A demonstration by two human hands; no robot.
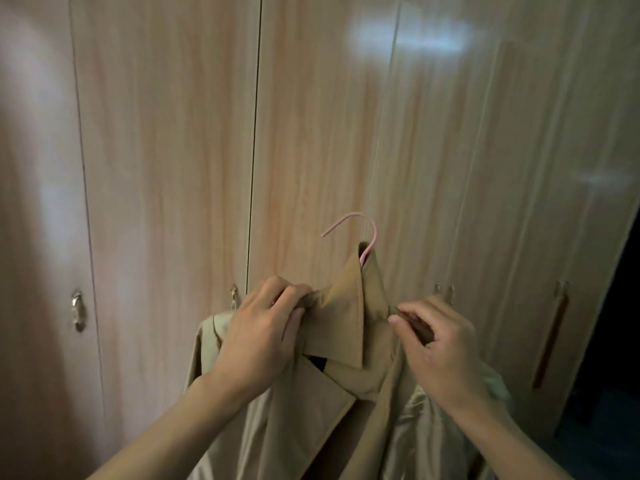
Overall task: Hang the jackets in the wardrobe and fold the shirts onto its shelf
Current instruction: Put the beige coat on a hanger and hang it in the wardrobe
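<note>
- Jacket (346, 327) on its pink hanger (363, 237), in front of the closed wardrobe (173, 168).
- Left hand (263, 337) and right hand (440, 348) each pinch the collar, probably squaring it on the hanger.

Closed light-wood doors (166, 168) with small metal handles (77, 310), dimly lit.

This looks like a bedroom or dressing corner in a home. A tall wardrobe (166, 168) with light wood-grain doors fills almost the whole view, and all its doors are closed. Small metal handles (77, 310) sit low on the doors, and one long reddish handle (550, 337) is at the right. A beige jacket (346, 341) on a pink wire hanger (360, 230) is held before it. The light is dim and soft, like indoor room light.
</note>
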